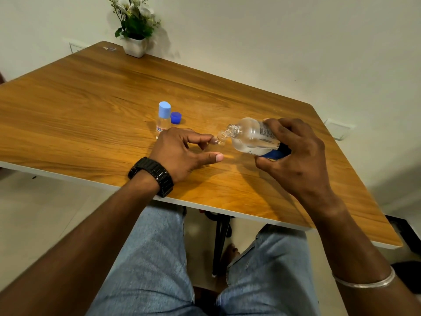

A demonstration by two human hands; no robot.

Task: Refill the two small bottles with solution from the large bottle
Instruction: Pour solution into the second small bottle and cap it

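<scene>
Right hand [293,153]: grip closed around the body of the large bottle [255,137], which is tipped near horizontal, uncapped, mouth pointing left. Left hand [182,149]: fingers hold an open small bottle [219,138] near its neck; the bottle is tilted, its mouth just beside the large bottle's mouth. The second small bottle [163,120], light-blue cap on, stands upright on the tabletop [91,106] behind the left hand. A dark-blue cap [176,117] lies just beside it.
</scene>
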